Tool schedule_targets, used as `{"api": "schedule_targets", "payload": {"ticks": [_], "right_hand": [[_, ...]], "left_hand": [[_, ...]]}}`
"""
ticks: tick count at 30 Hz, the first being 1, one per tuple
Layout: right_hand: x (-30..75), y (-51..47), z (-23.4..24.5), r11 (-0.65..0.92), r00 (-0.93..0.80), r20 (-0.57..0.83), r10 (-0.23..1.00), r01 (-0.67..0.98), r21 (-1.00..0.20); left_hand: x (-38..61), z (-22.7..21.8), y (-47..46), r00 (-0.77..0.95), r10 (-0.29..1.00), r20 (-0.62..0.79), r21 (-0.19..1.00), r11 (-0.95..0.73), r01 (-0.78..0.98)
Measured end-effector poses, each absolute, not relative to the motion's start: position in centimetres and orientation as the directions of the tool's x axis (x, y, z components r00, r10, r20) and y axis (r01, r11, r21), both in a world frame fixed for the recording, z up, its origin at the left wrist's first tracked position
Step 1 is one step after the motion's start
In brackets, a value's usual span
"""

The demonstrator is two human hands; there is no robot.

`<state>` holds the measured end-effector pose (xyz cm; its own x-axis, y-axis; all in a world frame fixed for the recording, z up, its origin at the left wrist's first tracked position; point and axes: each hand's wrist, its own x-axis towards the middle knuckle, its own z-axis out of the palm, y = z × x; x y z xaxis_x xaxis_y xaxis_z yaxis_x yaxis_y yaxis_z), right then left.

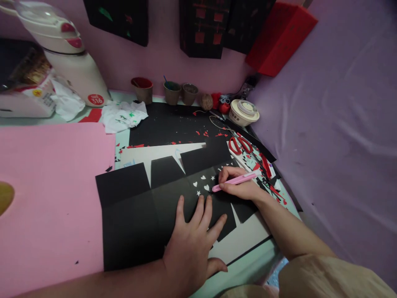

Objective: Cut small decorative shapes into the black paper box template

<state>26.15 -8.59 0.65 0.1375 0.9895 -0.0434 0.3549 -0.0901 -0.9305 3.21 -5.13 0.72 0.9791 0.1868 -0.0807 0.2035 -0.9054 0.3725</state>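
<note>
A black paper sheet, creased and cut into flaps, lies on a white board. Small heart and star cut-outs show white through it. My left hand lies flat on the black paper with its fingers spread, just below the cut-outs. My right hand is closed round a pink craft knife, whose tip rests on the paper right of the cut-outs.
A pink sheet covers the left. Red scissors, paper scraps and a round white container lie at the right. Several small pots, a twine ball and a white appliance stand by the back wall. Purple cloth hangs right.
</note>
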Motion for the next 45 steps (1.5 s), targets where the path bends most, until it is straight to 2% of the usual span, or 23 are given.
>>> {"api": "schedule_targets", "payload": {"ticks": [26,34,45], "right_hand": [[26.39,-8.34,0.57,-0.098,0.166,-0.039,0.985,0.362,-0.927],[26.75,-8.44,0.06,-0.059,0.140,-0.014,0.990,0.326,-0.944],[27.00,-7.75,0.62,-0.143,0.121,-0.112,0.986,0.284,-0.948]], "left_hand": [[3.06,0.52,-5.19,0.977,0.204,-0.070,0.387,-0.897,0.215],[3.20,0.65,-5.23,0.977,0.202,-0.062,0.374,-0.903,0.210],[3.17,0.95,-5.15,0.977,0.193,-0.094,0.372,-0.903,0.214]]}}
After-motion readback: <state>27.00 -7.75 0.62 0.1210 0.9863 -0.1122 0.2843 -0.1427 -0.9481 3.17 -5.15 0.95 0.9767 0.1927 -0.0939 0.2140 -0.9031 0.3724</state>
